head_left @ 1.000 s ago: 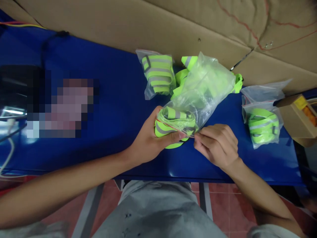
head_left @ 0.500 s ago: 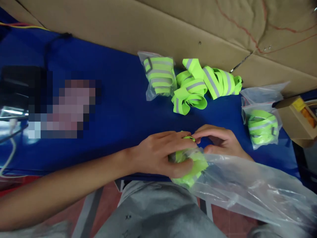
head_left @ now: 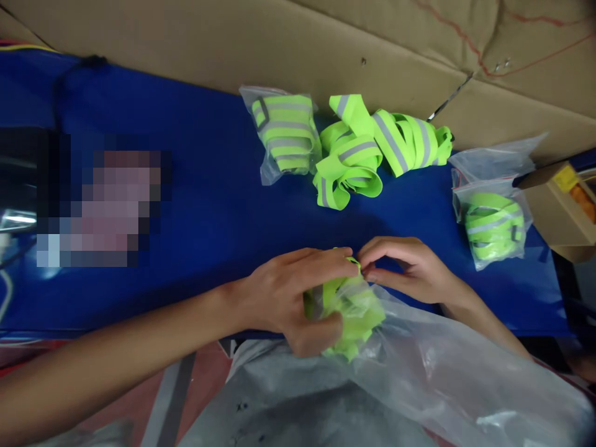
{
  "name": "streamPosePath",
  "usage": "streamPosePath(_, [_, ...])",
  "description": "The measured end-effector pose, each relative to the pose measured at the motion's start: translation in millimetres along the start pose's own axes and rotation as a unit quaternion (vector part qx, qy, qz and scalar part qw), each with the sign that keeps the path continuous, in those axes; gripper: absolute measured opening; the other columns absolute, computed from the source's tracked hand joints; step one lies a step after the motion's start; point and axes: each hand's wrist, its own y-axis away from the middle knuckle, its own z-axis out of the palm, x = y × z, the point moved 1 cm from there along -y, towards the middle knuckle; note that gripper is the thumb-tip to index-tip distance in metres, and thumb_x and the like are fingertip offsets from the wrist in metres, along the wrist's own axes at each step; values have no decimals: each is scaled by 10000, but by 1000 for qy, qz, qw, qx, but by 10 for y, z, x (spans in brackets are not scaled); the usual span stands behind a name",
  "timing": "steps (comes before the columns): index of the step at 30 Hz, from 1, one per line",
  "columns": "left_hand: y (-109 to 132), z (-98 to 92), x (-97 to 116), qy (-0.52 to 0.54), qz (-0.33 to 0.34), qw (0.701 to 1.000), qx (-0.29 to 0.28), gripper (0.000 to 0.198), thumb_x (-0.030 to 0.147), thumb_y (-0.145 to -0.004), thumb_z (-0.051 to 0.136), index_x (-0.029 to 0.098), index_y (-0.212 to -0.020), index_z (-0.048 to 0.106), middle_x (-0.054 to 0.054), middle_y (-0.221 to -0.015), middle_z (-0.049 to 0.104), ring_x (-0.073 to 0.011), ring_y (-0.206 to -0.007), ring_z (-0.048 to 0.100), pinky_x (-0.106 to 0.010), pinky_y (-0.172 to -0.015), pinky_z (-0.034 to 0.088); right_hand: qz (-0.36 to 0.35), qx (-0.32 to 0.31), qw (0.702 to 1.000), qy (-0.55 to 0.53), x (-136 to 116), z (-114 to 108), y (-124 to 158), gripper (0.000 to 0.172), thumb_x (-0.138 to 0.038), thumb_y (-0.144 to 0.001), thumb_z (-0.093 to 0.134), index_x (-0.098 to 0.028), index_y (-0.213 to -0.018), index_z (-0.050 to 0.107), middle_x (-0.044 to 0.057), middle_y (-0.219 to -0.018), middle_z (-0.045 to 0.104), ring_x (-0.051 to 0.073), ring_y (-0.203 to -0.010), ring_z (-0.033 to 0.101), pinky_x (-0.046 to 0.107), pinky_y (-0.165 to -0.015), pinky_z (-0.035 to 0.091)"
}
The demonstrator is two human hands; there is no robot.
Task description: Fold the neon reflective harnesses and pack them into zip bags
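A yellow-green reflective strap [head_left: 356,320], folded into a bundle, sits at the table's near edge, partly under clear plastic. My left hand [head_left: 298,298] is curled over its left side, thumb below and fingers above. At the bundle's upper right edge, my right hand [head_left: 410,267] pinches a bit of the strap between thumb and fingertips; the exact spot is partly hidden. From the bundle a large clear plastic bag [head_left: 447,366] trails right, across the lap and below my right forearm.
Loose reflective straps [head_left: 354,155] lie tangled at the back of the blue table [head_left: 200,186]. Bagged straps lie to their left [head_left: 286,133] and at the right [head_left: 493,226]. An open cardboard box [head_left: 544,211] stands far right; a brown cardboard wall [head_left: 279,49] runs behind. A pixelated patch covers something left.
My right thumb and fingertips have come together at the strap's edge. My left thumb has shifted left, uncovering more of the bundle. The whole view has moved slightly.
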Motion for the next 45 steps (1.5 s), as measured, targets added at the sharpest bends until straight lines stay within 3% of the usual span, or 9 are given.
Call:
streamPosePath(8, [51,46,118,51,-80,995,-5,549,203,-885,627,312,-1419,563,-102,-1389,728,-282,-1198,755,-416,-1009,641,-36,-14,999,31,6,-3,46,55,-213,-1017,667,-181,-994,628,9,-906,690,84,-787,650,199,-708,535])
streamPosePath(15, [37,19,133,41,-108,993,-9,512,150,-867,613,317,-1351,589,-98,-1355,732,-297,-1163,759,-425,-981,638,16,18,994,109,-37,20,75,33,-228,-1042,623,-216,-1019,603,7,-968,698,96,-828,675,211,-726,553])
streamPosePath(20, [12,29,80,-38,-7,999,-26,649,117,-793,595,278,-1418,525,-108,-1231,776,-306,-1185,756,-388,-937,659,-58,89,989,100,-62,-42,45,76,-168,-967,723,-218,-1018,696,19,-924,739,124,-839,714,248,-751,591])
streamPosePath(23, [13,67,85,-87,37,995,-25,624,146,-787,590,257,-1398,534,-94,-1157,790,-300,-1203,752,-381,-965,663,-57,33,994,82,-76,-62,41,72,-169,-958,744,-208,-1019,737,16,-921,757,106,-838,732,215,-749,595])
streamPosePath(27, [33,66,100,-152,40,987,-45,509,193,-828,587,251,-1333,560,-73,-1161,802,-302,-1253,733,-399,-1023,649,-33,-24,996,76,-37,-45,72,124,-191,-976,733,-188,-1099,732,39,-1002,763,103,-882,744,208,-787,599])
streamPosePath(31, [38,34,103,-175,56,979,-88,451,179,-822,589,214,-1271,601,-77,-1146,808,-313,-1260,729,-385,-1025,649,-50,-18,995,87,-13,-32,90,107,-177,-953,760,-182,-1055,727,23,-974,755,89,-868,732,189,-787,584])
streamPosePath(37, [61,47,92,-131,33,988,-76,493,155,-802,612,181,-1295,607,-147,-1229,772,-325,-1255,725,-422,-1027,650,-74,9,989,130,-62,-12,73,58,-150,-959,727,-183,-989,690,12,-942,726,81,-845,698,191,-755,565])
streamPosePath(40, [55,79,136,-139,55,984,-100,415,161,-775,605,192,-1188,634,-98,-1095,785,-324,-1205,739,-415,-1028,641,-77,14,991,109,-25,27,49,55,-144,-968,699,-191,-978,671,5,-933,710,79,-836,683,192,-750,562])
streamPosePath(45, [6,108,119,-96,-18,993,-66,284,145,-902,551,239,-1165,601,-45,-1083,764,-210,-966,770,-319,-813,653,10,9,995,101,190,101,24,118,-314,-996,680,-219,-926,685,-15,-882,723,94,-756,690,201,-683,568])
